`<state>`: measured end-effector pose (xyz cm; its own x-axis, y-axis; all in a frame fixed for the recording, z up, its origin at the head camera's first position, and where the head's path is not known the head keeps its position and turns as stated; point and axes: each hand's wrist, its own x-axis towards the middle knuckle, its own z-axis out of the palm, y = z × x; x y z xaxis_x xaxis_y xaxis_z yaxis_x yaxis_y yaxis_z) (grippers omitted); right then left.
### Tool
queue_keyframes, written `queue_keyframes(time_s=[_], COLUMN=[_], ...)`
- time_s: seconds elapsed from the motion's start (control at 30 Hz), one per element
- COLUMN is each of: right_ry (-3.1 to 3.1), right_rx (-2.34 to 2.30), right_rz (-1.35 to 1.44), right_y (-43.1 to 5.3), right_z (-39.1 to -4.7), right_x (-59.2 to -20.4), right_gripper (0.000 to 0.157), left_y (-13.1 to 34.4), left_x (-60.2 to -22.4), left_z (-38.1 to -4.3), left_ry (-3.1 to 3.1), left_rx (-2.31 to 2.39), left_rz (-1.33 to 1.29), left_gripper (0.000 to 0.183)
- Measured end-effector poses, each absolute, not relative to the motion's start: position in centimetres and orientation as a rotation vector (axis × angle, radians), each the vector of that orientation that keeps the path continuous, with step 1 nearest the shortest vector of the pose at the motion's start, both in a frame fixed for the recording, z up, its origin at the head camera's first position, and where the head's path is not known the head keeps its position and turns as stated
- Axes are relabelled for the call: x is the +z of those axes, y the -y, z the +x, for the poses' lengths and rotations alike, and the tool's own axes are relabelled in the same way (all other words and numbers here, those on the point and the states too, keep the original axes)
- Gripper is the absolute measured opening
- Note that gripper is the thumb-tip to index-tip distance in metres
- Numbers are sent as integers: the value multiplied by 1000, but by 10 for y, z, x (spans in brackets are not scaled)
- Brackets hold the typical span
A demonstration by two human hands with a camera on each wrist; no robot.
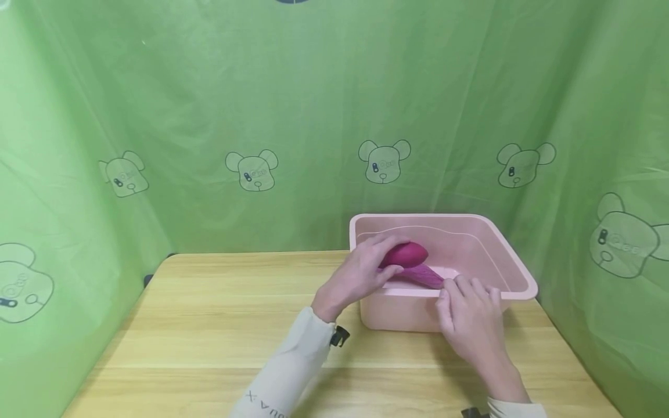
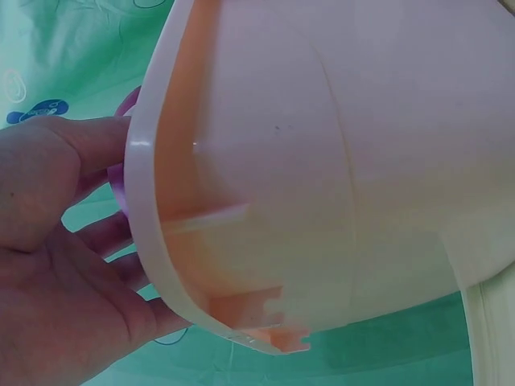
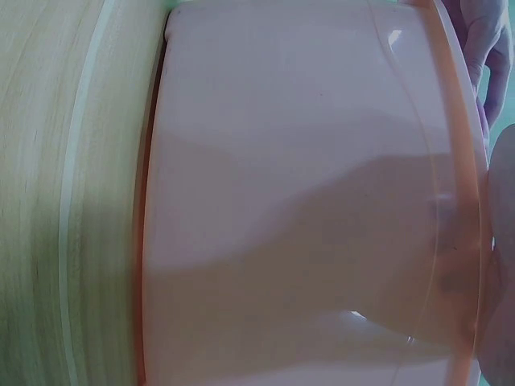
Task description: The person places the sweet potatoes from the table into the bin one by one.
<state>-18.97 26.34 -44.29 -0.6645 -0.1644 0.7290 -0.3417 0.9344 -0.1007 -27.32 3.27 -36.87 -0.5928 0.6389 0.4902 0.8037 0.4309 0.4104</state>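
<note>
In the head view, a smooth dark pink rounded thing is over the left part of a pale pink plastic basin. My left hand holds it, fingers over the top and thumb below. A purple streaked piece lies under it and tapers towards the right; whether the two are joined is unclear. Its narrow end meets the curled fingers of my right hand, at the basin's front rim. In the left wrist view the basin wall hides most of what the left hand holds. The right fingertips are largely hidden in the right wrist view.
The basin stands at the right rear of a wooden table. A green curtain printed with bear heads hangs behind the table and along both sides.
</note>
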Motion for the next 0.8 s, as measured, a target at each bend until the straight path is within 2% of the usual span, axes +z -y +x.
queue_keyframes(time_s=[0.8], right_ry=[2285], right_rx=[294], right_rz=[367], right_y=[-263], right_z=[-191], right_x=[-443], right_gripper=[29], left_y=[-40], left_x=[-360], left_z=[-281], left_ry=[2542], left_rx=[-733], left_rz=[-1304], left_gripper=[50])
